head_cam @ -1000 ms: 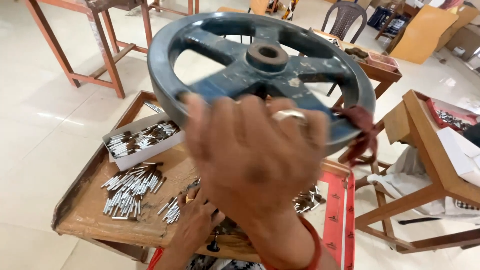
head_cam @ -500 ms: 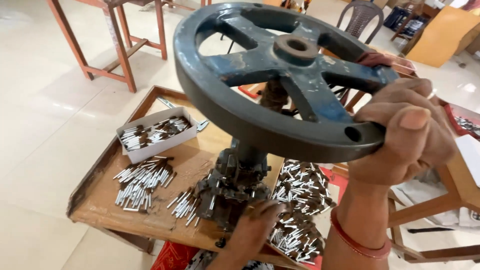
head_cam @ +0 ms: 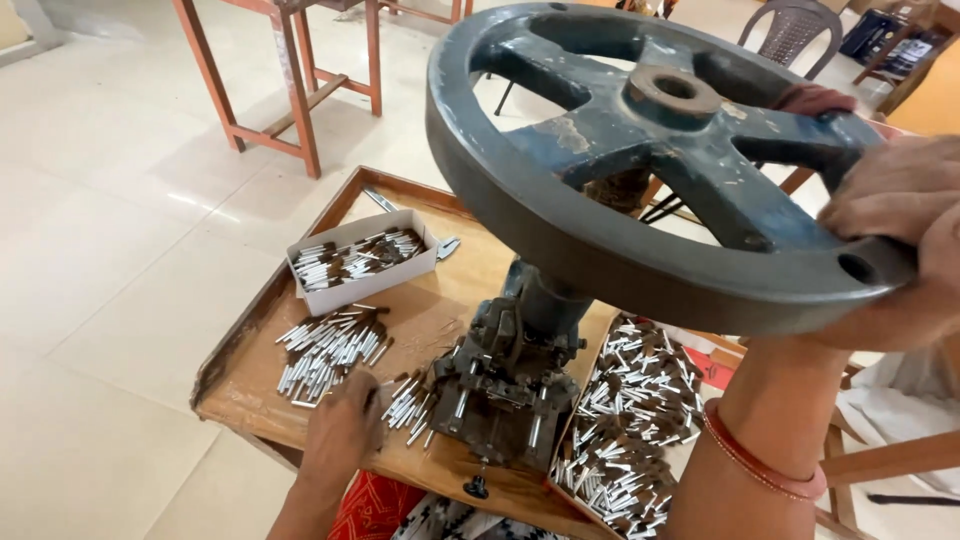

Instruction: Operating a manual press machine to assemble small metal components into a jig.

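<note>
A large dark blue-grey iron handwheel (head_cam: 640, 170) tops a small hand press (head_cam: 510, 380) standing on a wooden tray table (head_cam: 250, 350). My right hand (head_cam: 900, 230) grips the wheel's rim at the right; a red bangle sits on that wrist. My left hand (head_cam: 340, 430) rests low on the table, fingers down on small silver-and-brown metal pins (head_cam: 405, 400) lying just left of the press base. Whether it pinches one is hidden.
A white cardboard box (head_cam: 360, 260) holds more pins at the table's back left. A loose pile (head_cam: 325, 345) lies in front of it. Right of the press a tray (head_cam: 630, 420) is heaped with pins. Red-framed wooden tables (head_cam: 300, 90) and a chair (head_cam: 790, 25) stand behind.
My right hand has swung the wheel rim round from the front to the right. My left hand has moved left from under the press to the pins beside it. The camera has come nearer.
</note>
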